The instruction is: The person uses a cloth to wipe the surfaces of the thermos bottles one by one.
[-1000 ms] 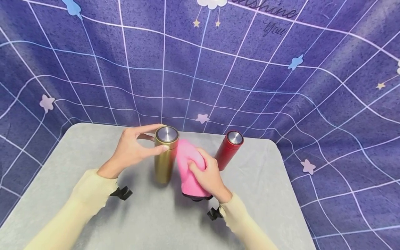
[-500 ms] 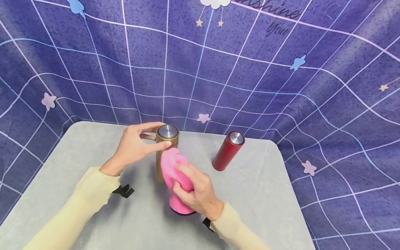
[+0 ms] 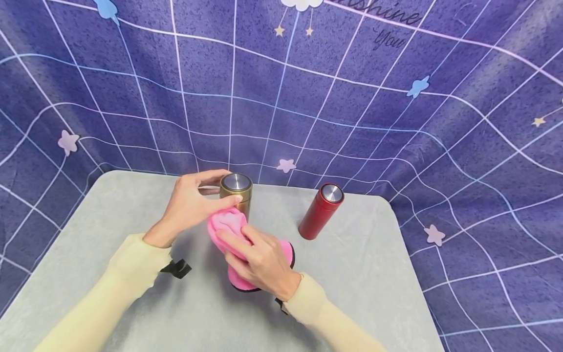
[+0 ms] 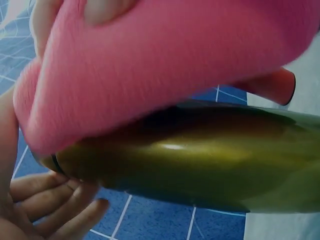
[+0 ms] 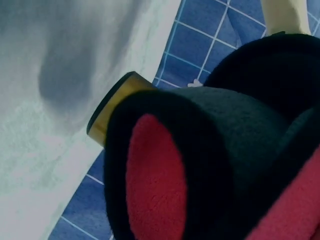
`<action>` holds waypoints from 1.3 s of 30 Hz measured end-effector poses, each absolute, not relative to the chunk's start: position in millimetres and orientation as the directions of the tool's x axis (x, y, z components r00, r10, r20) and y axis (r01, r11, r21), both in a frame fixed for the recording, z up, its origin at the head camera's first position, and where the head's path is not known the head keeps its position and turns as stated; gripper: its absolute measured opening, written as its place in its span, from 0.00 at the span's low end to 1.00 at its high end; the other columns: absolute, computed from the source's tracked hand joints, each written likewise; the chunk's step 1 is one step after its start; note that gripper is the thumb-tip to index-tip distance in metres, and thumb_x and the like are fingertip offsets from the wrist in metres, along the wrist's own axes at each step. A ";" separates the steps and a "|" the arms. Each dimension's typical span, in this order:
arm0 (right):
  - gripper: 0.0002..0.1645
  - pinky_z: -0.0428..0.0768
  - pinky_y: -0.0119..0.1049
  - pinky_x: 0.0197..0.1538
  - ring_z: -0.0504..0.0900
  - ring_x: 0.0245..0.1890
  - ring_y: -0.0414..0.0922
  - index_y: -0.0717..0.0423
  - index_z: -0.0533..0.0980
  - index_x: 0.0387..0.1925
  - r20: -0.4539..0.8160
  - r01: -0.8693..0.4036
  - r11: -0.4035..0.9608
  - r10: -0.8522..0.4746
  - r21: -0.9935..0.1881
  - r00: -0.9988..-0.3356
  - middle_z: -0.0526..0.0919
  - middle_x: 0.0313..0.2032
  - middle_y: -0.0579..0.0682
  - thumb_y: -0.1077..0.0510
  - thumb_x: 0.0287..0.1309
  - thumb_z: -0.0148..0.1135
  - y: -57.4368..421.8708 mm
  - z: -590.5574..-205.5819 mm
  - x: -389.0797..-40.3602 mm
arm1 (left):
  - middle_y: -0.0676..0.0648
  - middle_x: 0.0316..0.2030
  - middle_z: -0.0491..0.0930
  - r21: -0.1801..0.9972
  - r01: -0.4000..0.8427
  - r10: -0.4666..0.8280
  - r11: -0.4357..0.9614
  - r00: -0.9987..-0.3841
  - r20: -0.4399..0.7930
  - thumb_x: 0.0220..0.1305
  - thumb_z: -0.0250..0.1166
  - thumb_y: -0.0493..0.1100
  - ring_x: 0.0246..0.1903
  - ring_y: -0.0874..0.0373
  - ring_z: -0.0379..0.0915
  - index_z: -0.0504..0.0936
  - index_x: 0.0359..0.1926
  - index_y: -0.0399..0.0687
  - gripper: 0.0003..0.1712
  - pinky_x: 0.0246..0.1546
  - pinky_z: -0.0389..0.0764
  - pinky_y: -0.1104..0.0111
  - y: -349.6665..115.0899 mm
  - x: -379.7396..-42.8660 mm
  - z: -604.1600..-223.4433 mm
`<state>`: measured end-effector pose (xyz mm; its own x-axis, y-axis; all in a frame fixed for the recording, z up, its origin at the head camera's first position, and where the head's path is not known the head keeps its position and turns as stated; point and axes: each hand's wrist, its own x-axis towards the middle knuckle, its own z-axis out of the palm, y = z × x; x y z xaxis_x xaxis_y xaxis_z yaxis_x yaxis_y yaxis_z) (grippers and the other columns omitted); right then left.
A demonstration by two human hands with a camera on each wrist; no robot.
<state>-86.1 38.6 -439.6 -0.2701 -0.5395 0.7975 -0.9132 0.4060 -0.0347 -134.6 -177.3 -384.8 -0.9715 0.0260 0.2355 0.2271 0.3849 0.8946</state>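
My left hand (image 3: pixel 189 200) grips a gold thermos flask (image 3: pixel 244 209) near its top, thumb across the front below the steel-topped lid and fingers behind. The flask stands nearly upright on the table. A bunched pink cloth (image 3: pixel 226 222) with black edging is held in my right hand (image 3: pixel 264 259), pressed against the flask's front left side just under my left thumb. In the left wrist view the cloth (image 4: pixel 150 65) lies along the gold body (image 4: pixel 200 160). The right wrist view shows the cloth's folded black edge (image 5: pixel 200 130) covering most of the flask, with its gold base (image 5: pixel 117 102) sticking out.
A red thermos flask (image 3: pixel 320 212) stands on the grey-covered table (image 3: pixel 360 274), to the right of the gold one. A blue-purple curtain (image 3: pixel 281 107) with a white grid and stars hangs behind the table and along its sides.
My right hand has carried the cloth from the gold flask's right side across its front to the left. My left hand keeps its grip on the flask. The red flask has not moved.
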 end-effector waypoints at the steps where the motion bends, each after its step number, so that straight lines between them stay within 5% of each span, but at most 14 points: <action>1: 0.26 0.73 0.23 0.29 0.66 0.25 0.39 0.48 0.86 0.59 0.792 -0.909 0.415 -0.547 -0.023 -0.270 0.70 0.32 0.47 0.60 0.57 0.74 37.4 -439.4 -86.7 | 0.48 0.53 0.90 0.899 0.222 0.027 0.378 -0.973 0.229 0.51 0.88 0.52 0.46 0.50 0.91 0.88 0.61 0.51 0.36 0.46 0.89 0.72 -176.8 -134.4 -384.3; 10: 0.19 0.76 0.25 0.27 0.71 0.25 0.39 0.44 0.88 0.54 0.759 -0.877 0.476 -0.592 0.059 -0.270 0.73 0.33 0.45 0.58 0.60 0.70 26.9 -445.8 -96.5 | 0.53 0.46 0.90 0.840 0.195 -0.006 0.507 -0.973 0.229 0.51 0.86 0.58 0.47 0.52 0.89 0.87 0.51 0.58 0.28 0.45 0.87 0.62 -170.7 -134.8 -382.6; 22: 0.13 0.83 0.29 0.30 0.82 0.35 0.41 0.44 0.86 0.48 0.704 -0.810 0.550 -0.657 0.204 -0.269 0.80 0.37 0.43 0.57 0.62 0.66 9.5 -440.2 -105.2 | 0.44 0.47 0.90 0.807 0.065 -0.047 0.587 -0.992 0.113 0.51 0.84 0.66 0.52 0.47 0.85 0.81 0.54 0.53 0.37 0.46 0.78 0.57 -165.3 -138.4 -381.4; 32: 0.15 0.85 0.31 0.30 0.82 0.32 0.41 0.44 0.85 0.49 0.638 -0.808 0.560 -0.694 0.185 -0.334 0.80 0.39 0.44 0.54 0.60 0.70 4.1 -446.1 -108.4 | 0.44 0.43 0.90 0.802 0.059 -0.075 0.595 -0.989 0.128 0.47 0.85 0.65 0.49 0.47 0.86 0.83 0.51 0.54 0.35 0.43 0.78 0.58 -166.0 -139.3 -384.2; 39: 0.19 0.87 0.31 0.32 0.85 0.39 0.41 0.43 0.86 0.53 0.612 -0.820 0.554 -0.700 0.142 -0.367 0.82 0.42 0.43 0.53 0.59 0.71 0.9 -457.9 -109.8 | 0.44 0.42 0.90 0.805 0.065 -0.101 0.589 -0.983 0.153 0.47 0.85 0.64 0.48 0.48 0.87 0.83 0.50 0.55 0.34 0.44 0.78 0.59 -166.2 -140.0 -386.2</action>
